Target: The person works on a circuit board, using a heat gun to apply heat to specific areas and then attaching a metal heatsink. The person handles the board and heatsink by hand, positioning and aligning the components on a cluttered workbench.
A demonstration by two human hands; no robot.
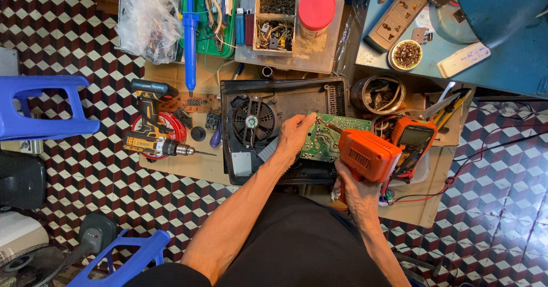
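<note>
The person's right hand (353, 193) is gripping an orange power screwdriver (365, 154), its long axis running slantwise, its thin bit pointing up and left onto a green circuit board (325, 138). The left hand (294, 135) is closed on the board's left edge, fingers curled over it, holding it tilted above an opened black appliance casing (282, 128) with a round fan (252, 121). The casing is lying on cardboard (188, 167) spread over the patterned floor (85, 167), near the cardboard's middle. An orange multimeter (414, 141) is sitting just right of the screwdriver, and a yellow cordless drill (153, 144) is lying towards the cardboard's left edge, its bit pointing right.
</note>
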